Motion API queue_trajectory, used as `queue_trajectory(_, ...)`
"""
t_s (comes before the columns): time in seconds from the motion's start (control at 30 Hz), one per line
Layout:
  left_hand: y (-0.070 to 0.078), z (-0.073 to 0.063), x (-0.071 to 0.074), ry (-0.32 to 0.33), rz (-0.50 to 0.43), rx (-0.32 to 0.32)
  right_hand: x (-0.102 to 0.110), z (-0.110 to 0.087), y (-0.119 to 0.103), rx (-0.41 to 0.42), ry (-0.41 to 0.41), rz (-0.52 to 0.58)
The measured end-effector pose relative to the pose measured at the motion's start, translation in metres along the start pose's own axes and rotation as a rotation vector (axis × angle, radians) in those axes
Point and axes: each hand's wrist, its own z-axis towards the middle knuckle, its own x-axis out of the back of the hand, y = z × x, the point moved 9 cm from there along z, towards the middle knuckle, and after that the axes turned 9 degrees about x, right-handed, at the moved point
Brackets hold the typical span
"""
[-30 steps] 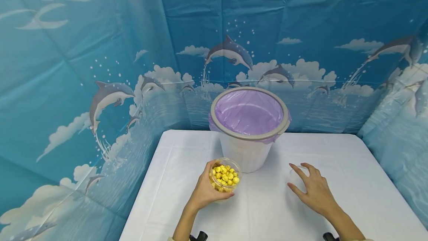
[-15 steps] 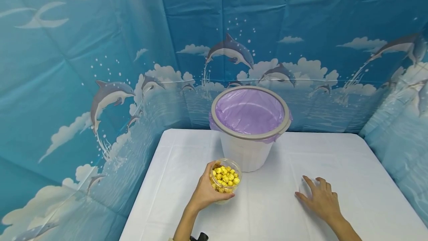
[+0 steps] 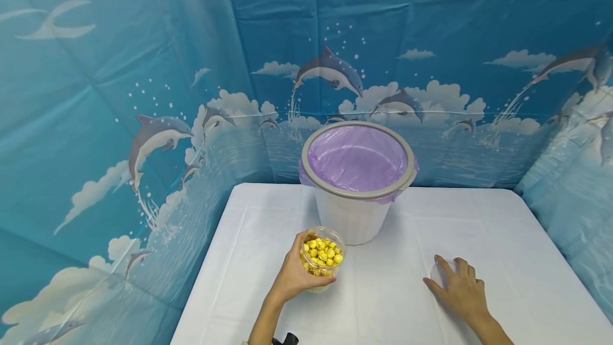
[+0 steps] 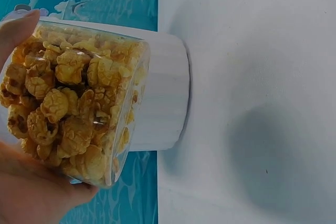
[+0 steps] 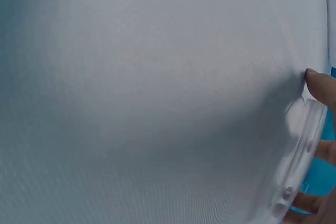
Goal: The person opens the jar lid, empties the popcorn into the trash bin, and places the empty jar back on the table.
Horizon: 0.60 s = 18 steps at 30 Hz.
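My left hand (image 3: 293, 270) grips a clear plastic jar (image 3: 322, 279) filled with yellow popcorn (image 3: 322, 252), its mouth facing up without a cover. In the left wrist view the jar's bottom (image 4: 128, 114) hangs above the table, its shadow lying apart on the cloth. At the right, my right hand (image 3: 462, 289) holds a round clear lid (image 3: 440, 272) by its rim, low over the white cloth. The right wrist view has the lid (image 5: 302, 150) at its right edge, thumb at one end and fingertips against the rim.
Behind the jar stands a white bin (image 3: 351, 220) with a grey rim (image 3: 306, 166) and a purple liner bag (image 3: 356, 158). White cloth covers the table (image 3: 383, 302). Blue dolphin-print sheets (image 3: 268, 25) hang behind and at both sides.
My right hand has moved right and toward me with the lid, then barely shifted over the last half second. The left hand and jar have stayed put.
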Motion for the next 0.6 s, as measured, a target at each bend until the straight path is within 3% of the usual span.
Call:
queue_trajectory(0.17,0.0,0.0,0.0,-0.004,-0.007,0.004,0.0,0.0,-0.001,0.001,-0.006,-0.014)
queue_trajectory(0.33,-0.002,-0.001,0.001,-0.002,-0.007,0.017,0.002,0.009,0.004,-0.059,-0.091,0.0)
queue_trajectory(0.47,-0.004,-0.001,0.004,0.008,-0.002,0.018,0.024,0.031,0.003,-0.094,-0.114,0.011)
queue_trajectory(0.6,-0.006,-0.002,0.006,0.015,-0.003,0.017,0.06,0.065,-0.006,-0.06,-0.093,0.053)
